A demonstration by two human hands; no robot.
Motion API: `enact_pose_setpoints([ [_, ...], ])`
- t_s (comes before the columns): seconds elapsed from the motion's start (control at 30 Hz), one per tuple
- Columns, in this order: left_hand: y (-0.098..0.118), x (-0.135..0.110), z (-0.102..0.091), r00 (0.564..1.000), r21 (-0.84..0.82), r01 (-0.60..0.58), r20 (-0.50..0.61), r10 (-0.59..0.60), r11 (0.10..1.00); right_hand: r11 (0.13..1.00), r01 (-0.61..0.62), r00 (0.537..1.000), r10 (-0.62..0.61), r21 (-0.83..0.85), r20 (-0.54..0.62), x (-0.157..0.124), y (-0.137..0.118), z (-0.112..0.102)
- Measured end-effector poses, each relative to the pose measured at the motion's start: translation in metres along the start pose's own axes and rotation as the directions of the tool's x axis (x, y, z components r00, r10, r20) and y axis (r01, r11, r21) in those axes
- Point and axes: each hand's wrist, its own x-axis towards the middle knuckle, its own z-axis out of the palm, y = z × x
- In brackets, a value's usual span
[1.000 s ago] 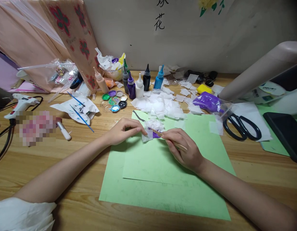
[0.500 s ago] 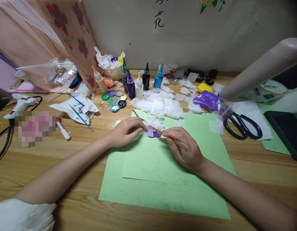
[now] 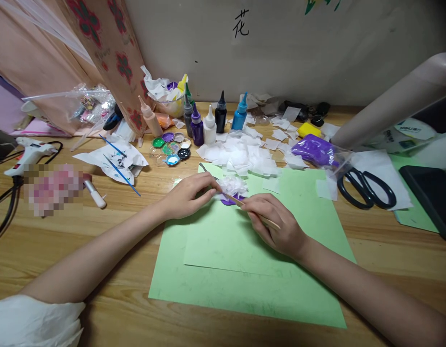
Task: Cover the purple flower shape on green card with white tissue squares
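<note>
Our right hand (image 3: 275,219), fingers closed, holds a wooden stick (image 3: 233,199), seemingly pressing tissue (image 3: 234,184) onto a purple patch (image 3: 228,202); our left hand (image 3: 190,195) is half-curled, hold unclear; next needs steadiness.

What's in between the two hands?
In the head view, the stick points from the right hand, which holds it, toward the left hand. Purple stuff and ruffled white tissue lie there too, over green paper.
</note>
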Motion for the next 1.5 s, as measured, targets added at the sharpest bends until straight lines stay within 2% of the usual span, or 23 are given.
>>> enact_pose_setpoints([
  [0.3, 0.002, 0.0, -0.002, 0.994, -0.07, 0.098, -0.036, -0.101, 0.993, 0.998, -0.054, 0.998, 0.054, 0.024, 0.03, 0.0, 0.002, 0.001],
  [0.47, 0.002, 0.001, -0.003, 0.994, -0.086, 0.105, -0.024, -0.107, 0.991, 0.995, -0.096, 0.994, 0.093, 0.041, 0.057, 0.002, 0.0, 0.002],
  [0.67, 0.001, 0.0, -0.003, 0.994, -0.096, 0.105, -0.033, -0.108, 0.99, 0.988, -0.11, 0.994, 0.112, 0.106, -0.01, -0.002, 0.002, 0.003],
  [0.77, 0.001, 0.0, -0.003, 0.989, -0.096, 0.124, -0.073, -0.132, 0.988, 0.985, -0.099, 0.993, 0.106, 0.142, -0.047, -0.005, 0.003, 0.002],
  [0.83, -0.001, 0.0, -0.003, 0.98, -0.07, 0.133, -0.139, -0.142, 0.989, 0.981, -0.102, 0.991, 0.114, 0.163, -0.065, -0.007, 0.002, 0.002],
  [0.93, -0.004, 0.0, -0.001, 0.971, 0.057, 0.114, -0.219, -0.099, 0.992, 0.973, -0.122, 0.985, 0.142, 0.195, -0.093, -0.009, 0.002, 0.001],
  [1.07, -0.005, 0.002, 0.003, 0.99, 0.192, 0.104, -0.117, -0.083, 0.976, 0.967, -0.124, 0.982, 0.151, 0.224, -0.109, -0.009, 0.001, 0.001],
  [1.13, -0.005, 0.003, 0.004, 0.992, 0.199, 0.118, -0.076, -0.105, 0.973, 0.967, -0.119, 0.983, 0.147, 0.227, -0.111, -0.009, 0.0, 0.001],
  [1.23, -0.006, 0.003, 0.005, 0.989, 0.182, 0.137, -0.081, -0.123, 0.974, 0.968, -0.111, 0.983, 0.14, 0.226, -0.116, -0.008, 0.0, 0.002],
  [1.5, -0.006, -0.001, 0.001, 0.974, 0.093, 0.128, -0.2, -0.107, 0.987, 0.969, -0.109, 0.981, 0.141, 0.22, -0.133, -0.008, 0.0, 0.0],
])
